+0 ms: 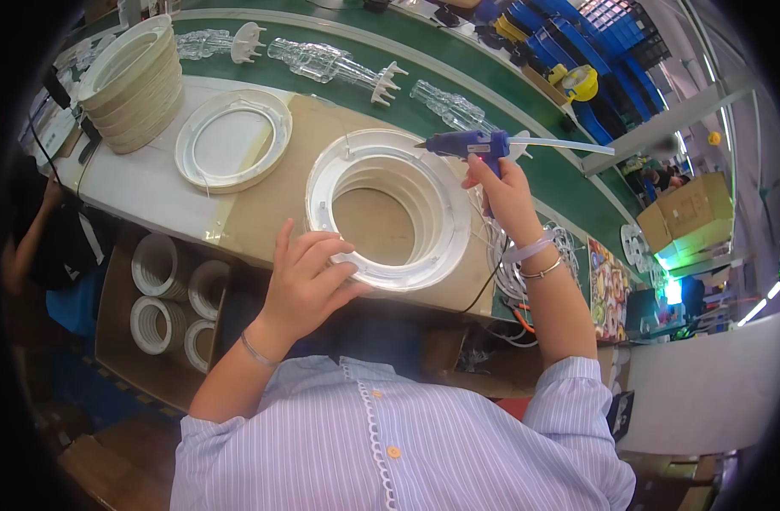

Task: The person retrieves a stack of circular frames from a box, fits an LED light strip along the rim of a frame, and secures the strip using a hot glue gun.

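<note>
A stack of white rings stands on the cardboard-covered bench in front of me. My left hand rests on the near left rim of the top ring, fingers apart and holding nothing. In my right hand is a blue glue gun, held above the far right edge of the stack. Its nozzle points left over the ring, and a long white glue stick sticks out of its back. A single white ring lies to the left of the stack.
A tall stack of rings stands at the back left. Clear plastic parts lie on the green belt behind the bench. Below left, a cardboard box holds several rings. Coiled cables lie right; a person's arm shows far left.
</note>
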